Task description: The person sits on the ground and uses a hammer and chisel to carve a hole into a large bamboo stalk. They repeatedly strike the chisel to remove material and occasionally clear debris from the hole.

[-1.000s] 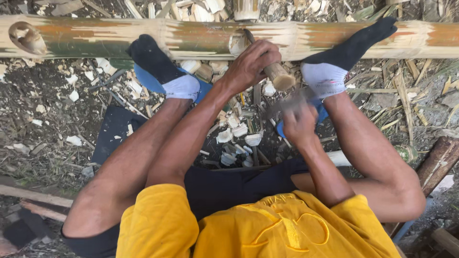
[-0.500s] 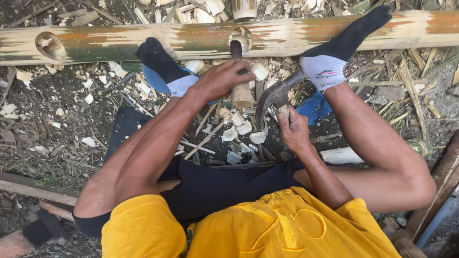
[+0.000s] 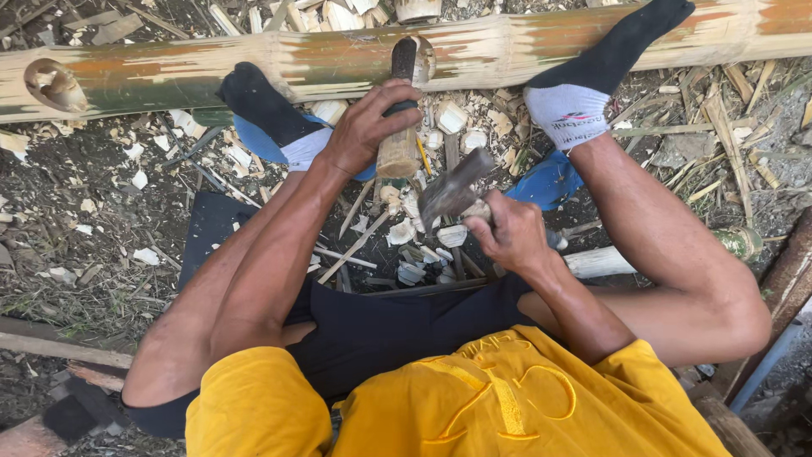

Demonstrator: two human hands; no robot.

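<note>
Bamboo fills the top of the view: a long green-and-yellow bamboo pole (image 3: 507, 51) lies across the ground, with a round hole cut near its left end and another hole near its middle. The person sits on the ground facing it, both feet in black-and-grey socks braced against the pole. The left hand (image 3: 368, 127) is wrapped around a short wooden-handled chisel (image 3: 401, 110), fingers (image 3: 397, 95) curled tight on the handle, and the tool's dark upper end sits in the middle hole of the pole. The right hand (image 3: 512, 233) is closed in a fist around the handle of a hammer (image 3: 452, 190), whose dark metal head is raised just below and to the right of the chisel's butt, near it but not touching. Pale wood chips (image 3: 406, 228) are scattered on the dirt between the legs and along the pole. Blue sandals (image 3: 550, 179) lie under the feet. The person wears a yellow shirt and dark shorts. A pale stick (image 3: 596, 262) lies beside the right knee, and a brown wooden post (image 3: 782, 288) stands at the right edge.
</note>
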